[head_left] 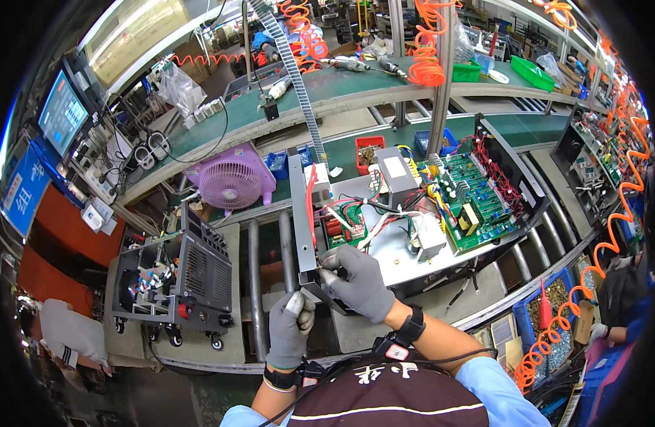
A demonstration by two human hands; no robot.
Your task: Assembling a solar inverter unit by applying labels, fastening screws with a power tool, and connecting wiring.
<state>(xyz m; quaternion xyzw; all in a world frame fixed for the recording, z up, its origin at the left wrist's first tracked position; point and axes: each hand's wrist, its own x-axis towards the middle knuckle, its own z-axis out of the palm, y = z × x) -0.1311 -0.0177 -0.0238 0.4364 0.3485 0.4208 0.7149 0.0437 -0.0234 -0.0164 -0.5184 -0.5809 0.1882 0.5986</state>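
Note:
An open electrical chassis [384, 267] with a bare metal base lies before me, its dark upright end panel [299, 206] at the left. My right hand [359, 286], in a grey glove, is at the panel's near lower corner with its fingers bent together. Whatever it pinches there is hidden. Just left of that corner, my left hand [290, 331], also gloved, is closed with the thumb against the curled fingers. Anything inside it is too small to make out. The chassis carries a large green circuit board [477, 196], a grey boxed transformer [398, 178] and loose wires.
A second open unit on casters [178, 277] stands left on the roller conveyor [255, 285]. Behind are a purple fan [231, 181] and a red parts bin [370, 153]. A blue bin of screws [548, 320] sits right, beside an orange coiled hose [573, 302]. Another person [68, 331] is at far left.

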